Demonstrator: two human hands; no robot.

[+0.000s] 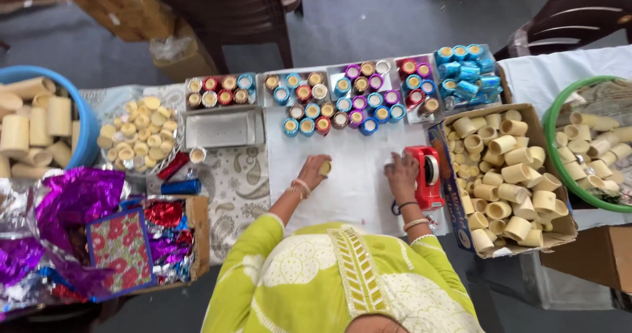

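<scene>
Cardboard-coloured small cup [324, 168] sits in the left hand [315, 172], fingers closed around it, held just above the white cloth [349, 188] in front of the person. Right hand [401, 175] rests on the red tape dispenser [426, 175], fingers curled at its front edge; can't tell if it grips tape or just presses the body. Hands are apart, bare cloth between them. Step in hand looks like pulling tape for the plain cup. Judging from that, next move calls for bringing cup and tape end together, keeping the cup steady while the strip tears off. Finished foil-wrapped cups [342, 102] in blue, red, purple sit in rows and small trays at the far edge of the cloth. Open box of plain cups [503, 175] stands just right of the dispenser; green basin [553, 155] with more beyond it. Left side: plate of round discs [139, 134], blue tub of long tubes [85, 142], loose purple and red foil sheets [72, 201]. Table stands on a grey floor [368, 17]; dark plastic chairs [230, 10] behind it.
</scene>
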